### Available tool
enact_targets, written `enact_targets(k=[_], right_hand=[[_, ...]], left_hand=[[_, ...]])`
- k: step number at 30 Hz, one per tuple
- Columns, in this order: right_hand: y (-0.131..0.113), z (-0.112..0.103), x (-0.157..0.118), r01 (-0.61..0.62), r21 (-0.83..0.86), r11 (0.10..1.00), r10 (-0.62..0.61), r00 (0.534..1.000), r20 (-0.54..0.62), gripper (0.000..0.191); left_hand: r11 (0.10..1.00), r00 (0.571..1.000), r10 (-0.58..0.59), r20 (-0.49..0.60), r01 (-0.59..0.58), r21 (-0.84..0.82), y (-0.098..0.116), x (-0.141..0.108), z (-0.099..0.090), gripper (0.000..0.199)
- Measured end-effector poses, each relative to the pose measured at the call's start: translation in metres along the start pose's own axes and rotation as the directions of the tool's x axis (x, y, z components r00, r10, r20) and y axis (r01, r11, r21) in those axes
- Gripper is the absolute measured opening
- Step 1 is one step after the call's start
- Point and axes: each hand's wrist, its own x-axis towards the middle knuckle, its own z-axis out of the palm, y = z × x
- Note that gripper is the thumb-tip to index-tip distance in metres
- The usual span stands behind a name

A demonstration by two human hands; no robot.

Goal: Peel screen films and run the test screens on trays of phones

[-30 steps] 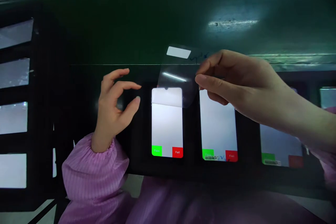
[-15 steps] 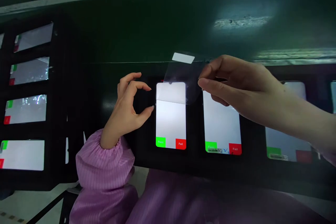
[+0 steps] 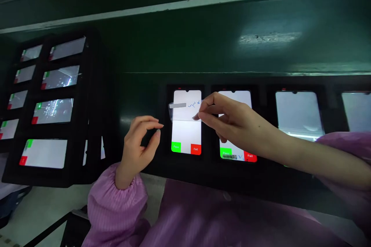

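Observation:
A lit phone [image 3: 186, 133] lies face up in a dark tray, its white screen showing green Pass and red Fail boxes. Over its upper part is a clear film [image 3: 179, 114] with a pale label strip and blue handwriting. My right hand [image 3: 228, 117] pinches the film's right edge between thumb and fingertips, partly covering a second lit phone [image 3: 239, 100] that has a barcode sticker at its bottom. To the left of the first phone, my left hand [image 3: 142, 146] hovers with thumb and index finger apart, holding nothing.
At the left a dark tray [image 3: 53, 177] holds several lit phones in rows. More lit phones [image 3: 297, 110] lie at the right. Behind runs a green table surface [image 3: 174, 46] with a pale strip [image 3: 145, 9]. Purple sleeves [image 3: 118, 200] cover my arms.
The film has turned and moved down over the first phone's screen, and handwriting now shows on it. My left hand is lower. The view has shifted, showing more of the left tray.

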Motion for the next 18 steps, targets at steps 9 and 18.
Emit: enact_targets(k=[9,18], right_hand=[[0.009,0.012,-0.005,0.036,-0.063,0.997,-0.038,0.999,-0.026,0.018],[0.008,-0.013,-0.054,0.242,-0.188,0.952,-0.194,0.951,0.243,0.030]], left_hand=[[0.991,0.995,0.076,0.061,-0.082,0.103,0.012,-0.036,-0.002,0.020],[0.984,0.992,0.111,0.062,-0.118,0.131,0.016,-0.048,-0.002,0.022]])
